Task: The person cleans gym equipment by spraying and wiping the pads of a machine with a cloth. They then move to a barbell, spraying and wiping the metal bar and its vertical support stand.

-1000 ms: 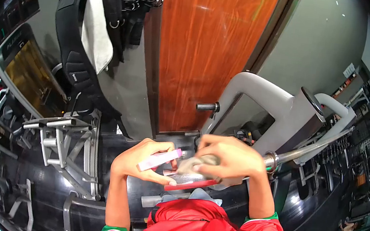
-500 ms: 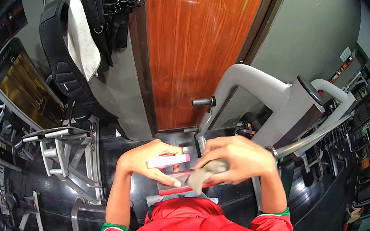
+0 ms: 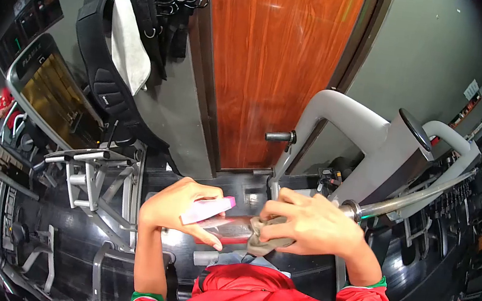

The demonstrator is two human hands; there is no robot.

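Note:
My left hand (image 3: 169, 206) is closed around a slim white object with a pink end (image 3: 207, 210), which lies across the palm side of the thumb. Just below it, the same hand's thumb rests along a shiny, see-through flat piece with a red lower edge (image 3: 232, 228). A crumpled grey-green cloth (image 3: 264, 245) is bunched under the curled fingers of my right hand (image 3: 319, 225). That cloth overlaps the right part of the see-through piece. Both hands are in front of the red shirt, over the dark floor.
A grey machine frame (image 3: 369, 136) with a metal bar (image 3: 422, 195) stands beyond my right hand. Ahead is a wooden door (image 3: 275, 64). Black belts and a white towel (image 3: 127, 46) hang at the left, above another metal-framed machine (image 3: 90, 177). A person in red (image 3: 3, 102) is far left.
The view has shifted, so the surroundings sit farther right. My hands are slightly farther apart, and the cloth has moved and bunched differently against the see-through piece.

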